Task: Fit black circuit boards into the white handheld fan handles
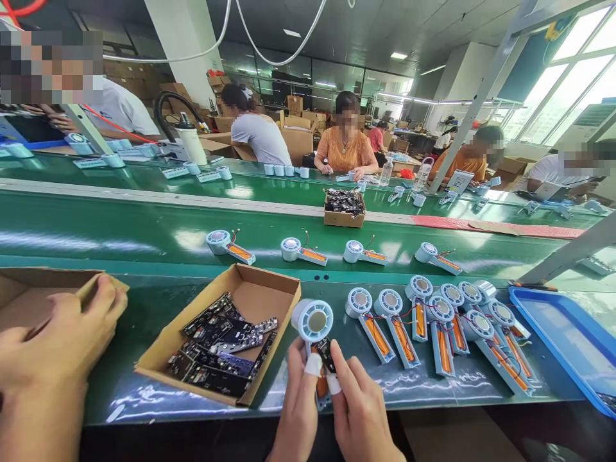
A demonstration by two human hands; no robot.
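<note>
At the table's front edge, my left hand (299,401) is closed around the handle of a light-blue handheld fan housing (315,321), its round head pointing up and away. My right hand (359,401) pinches a small black circuit board (325,354) against the open handle. White wraps cover both thumb tips. The handle's lower part is largely hidden by my fingers. Just left of my hands, a shallow cardboard box (255,282) holds several black circuit boards (216,350). On my right lie several more fan housings (443,311) with orange insides and thin red and black wires.
Another person's hand (72,327) grips an open cardboard box (38,282) at far left. A blue tray (568,340) sits at right. Spaced fan housings (291,249) lie on the green conveyor (120,224). Beyond stands a box of dark parts (344,218); several people work opposite.
</note>
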